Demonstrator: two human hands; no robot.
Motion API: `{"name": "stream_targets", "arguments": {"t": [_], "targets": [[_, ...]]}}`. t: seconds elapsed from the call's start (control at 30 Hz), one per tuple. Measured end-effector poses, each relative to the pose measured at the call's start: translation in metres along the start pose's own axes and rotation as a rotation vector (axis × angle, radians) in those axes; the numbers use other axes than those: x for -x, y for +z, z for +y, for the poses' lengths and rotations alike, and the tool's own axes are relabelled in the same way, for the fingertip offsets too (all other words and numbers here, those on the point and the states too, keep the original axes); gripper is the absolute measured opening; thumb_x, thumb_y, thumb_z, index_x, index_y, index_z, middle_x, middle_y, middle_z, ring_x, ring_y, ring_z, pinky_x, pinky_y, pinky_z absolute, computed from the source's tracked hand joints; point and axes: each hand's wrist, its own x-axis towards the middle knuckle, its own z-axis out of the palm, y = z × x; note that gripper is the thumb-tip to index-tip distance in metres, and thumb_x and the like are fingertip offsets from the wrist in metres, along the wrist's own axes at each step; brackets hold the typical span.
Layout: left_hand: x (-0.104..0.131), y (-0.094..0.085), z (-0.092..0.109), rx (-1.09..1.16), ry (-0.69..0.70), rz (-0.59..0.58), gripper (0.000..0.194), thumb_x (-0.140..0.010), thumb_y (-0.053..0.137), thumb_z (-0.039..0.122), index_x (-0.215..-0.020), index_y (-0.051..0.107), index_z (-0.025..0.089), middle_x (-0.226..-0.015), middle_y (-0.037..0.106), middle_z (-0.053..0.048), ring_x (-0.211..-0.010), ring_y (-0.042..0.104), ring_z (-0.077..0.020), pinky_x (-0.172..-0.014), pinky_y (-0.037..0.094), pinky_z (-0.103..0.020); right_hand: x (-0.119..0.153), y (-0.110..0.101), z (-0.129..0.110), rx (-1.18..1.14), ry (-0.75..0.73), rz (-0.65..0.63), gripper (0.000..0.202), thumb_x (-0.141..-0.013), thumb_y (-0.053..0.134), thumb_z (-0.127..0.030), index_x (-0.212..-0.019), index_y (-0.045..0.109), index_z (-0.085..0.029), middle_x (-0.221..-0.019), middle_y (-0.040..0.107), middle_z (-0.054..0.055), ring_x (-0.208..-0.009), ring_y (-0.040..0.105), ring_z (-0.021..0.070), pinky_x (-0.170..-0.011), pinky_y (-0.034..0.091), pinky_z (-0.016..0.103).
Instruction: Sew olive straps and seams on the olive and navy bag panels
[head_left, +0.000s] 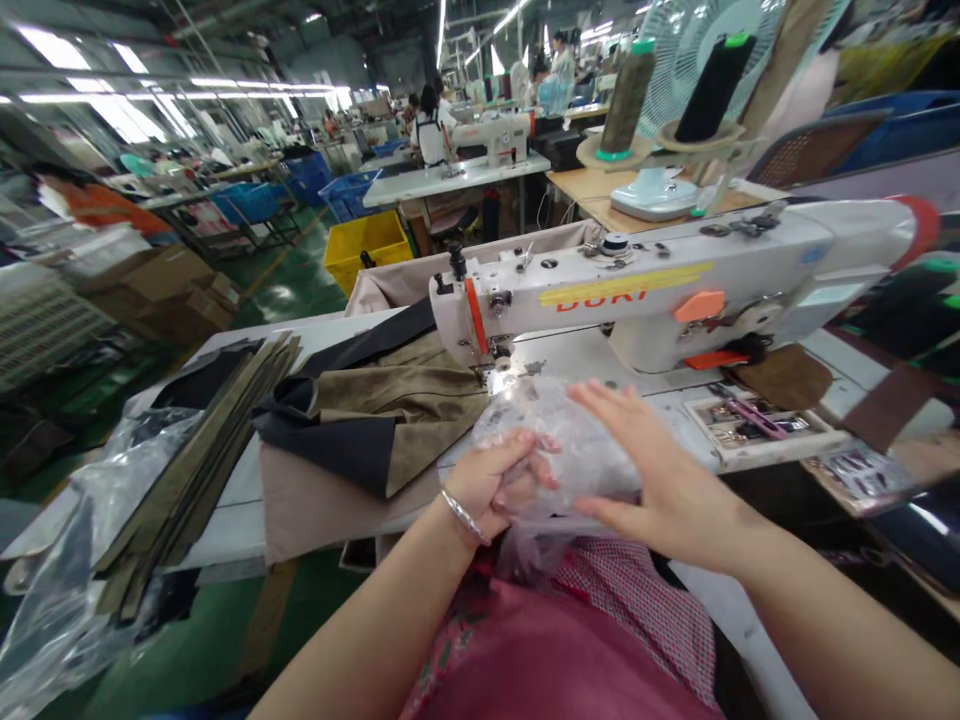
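A crumpled clear plastic bag (592, 450) lies at the front of the sewing machine (660, 270), over the table edge near my lap. My left hand (502, 485), with a silver bracelet at the wrist, is closed on the plastic. On the bag's right side my right hand (649, 470) is spread, thumb and fingers apart, beside or lightly touching it. Olive and black fabric (405, 400) extends left from the needle area, over a beige cloth (315, 510). What the bag contains, if anything, cannot be made out.
Olive strips (202, 460) and more clear plastic (112, 510) lie on the table's left end. Right of the bag sits a tray of small tools (765, 425). Behind the machine stand thread cones (626, 100) and a fan; a yellow crate (367, 245) is beyond.
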Motion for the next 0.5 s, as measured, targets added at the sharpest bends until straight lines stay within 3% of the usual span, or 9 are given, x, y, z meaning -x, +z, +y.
{"name": "stream_targets", "arguments": {"t": [0.03,0.1,0.13,0.2,0.3,0.37,0.4,0.43,0.5], "targets": [[-0.003,0.006,0.005,-0.032,0.016,0.004,0.032,-0.08,0.071,0.04,-0.09,0.066,0.01,-0.063,0.066,-0.003,-0.031,0.021,0.0012,-0.032,0.015,-0.013,-0.005,0.008,-0.002,-0.099,0.056,-0.118,0.057,-0.062,0.083,-0.038,-0.115,0.066,-0.026,-0.12,0.065,0.005,-0.12,0.052,0.0313,-0.112,0.028,0.053],[-0.008,0.016,0.02,-0.134,0.087,0.037,0.029,-0.077,0.073,0.037,-0.084,0.065,0.01,-0.062,0.064,-0.001,-0.033,0.023,0.0015,-0.034,0.013,-0.013,-0.014,0.018,0.005,-0.322,0.211,-0.19,0.023,-0.07,0.077,-0.041,-0.08,0.07,-0.022,-0.079,0.069,0.002,-0.08,0.064,0.024,-0.085,0.051,0.044],[-0.008,0.02,0.03,-0.206,0.14,0.057,0.028,-0.076,0.075,0.035,-0.083,0.065,0.01,-0.062,0.063,-0.001,-0.035,0.026,0.001,-0.035,0.015,-0.013,-0.018,0.019,0.01,-0.411,0.271,-0.169,0.024,-0.076,0.071,-0.044,-0.071,0.067,-0.021,-0.065,0.064,0.001,-0.063,0.06,0.0192,-0.068,0.053,0.037],[-0.006,0.024,0.049,-0.377,0.291,0.105,0.028,-0.073,0.077,0.032,-0.084,0.065,0.01,-0.068,0.064,-0.002,-0.045,0.041,-0.0023,-0.041,0.029,-0.014,-0.025,0.014,0.018,-0.529,0.325,-0.052,0.03,-0.084,0.061,-0.046,-0.07,0.064,-0.02,-0.057,0.057,-0.001,-0.046,0.049,0.0138,-0.047,0.045,0.029],[0.005,0.025,0.064,-0.64,0.666,0.375,0.031,-0.072,0.08,0.03,-0.092,0.063,0.014,-0.086,0.065,-0.002,-0.072,0.058,-0.0092,-0.063,0.045,-0.016,-0.035,-0.003,0.015,-0.725,0.358,0.159,0.024,-0.083,0.061,-0.044,-0.076,0.059,-0.022,-0.057,0.054,-0.002,-0.043,0.044,0.0116,-0.039,0.04,0.025],[0.016,0.026,0.054,-0.778,0.775,0.546,0.027,-0.078,0.075,0.037,-0.088,0.06,0.017,-0.079,0.061,0.001,-0.067,0.056,-0.0077,-0.058,0.042,-0.015,-0.041,-0.012,0.004,-0.863,0.358,0.273,0.022,-0.08,0.064,-0.043,-0.075,0.056,-0.023,-0.059,0.053,-0.003,-0.043,0.043,0.0102,-0.037,0.039,0.022],[0.021,0.027,0.044,-0.836,0.709,0.541,0.029,-0.083,0.069,0.044,-0.083,0.058,0.017,-0.071,0.059,0.002,-0.059,0.052,-0.0068,-0.052,0.039,-0.015,-0.044,-0.015,-0.002,-0.926,0.354,0.322,0.022,-0.08,0.066,-0.041,-0.075,0.056,-0.023,-0.06,0.052,-0.004,-0.044,0.043,0.0096,-0.037,0.038,0.021],[0.025,0.028,0.03,-0.872,0.561,0.465,0.039,-0.087,0.06,0.054,-0.077,0.057,0.016,-0.064,0.056,0.002,-0.05,0.048,-0.0064,-0.046,0.035,-0.016,-0.047,-0.015,-0.007,-0.979,0.349,0.365,0.021,-0.079,0.067,-0.04,-0.075,0.055,-0.023,-0.061,0.052,-0.004,-0.045,0.043,0.0091,-0.037,0.038,0.02],[0.028,0.032,-0.002,-0.822,0.19,0.2,0.059,-0.085,0.044,0.072,-0.076,0.058,0.015,-0.058,0.056,-0.001,-0.042,0.048,-0.0091,-0.039,0.034,-0.019,-0.05,-0.012,-0.016,-1.033,0.338,0.428,0.017,-0.08,0.066,-0.037,-0.076,0.056,-0.023,-0.063,0.054,-0.004,-0.047,0.046,0.0089,-0.039,0.04,0.018]]}}
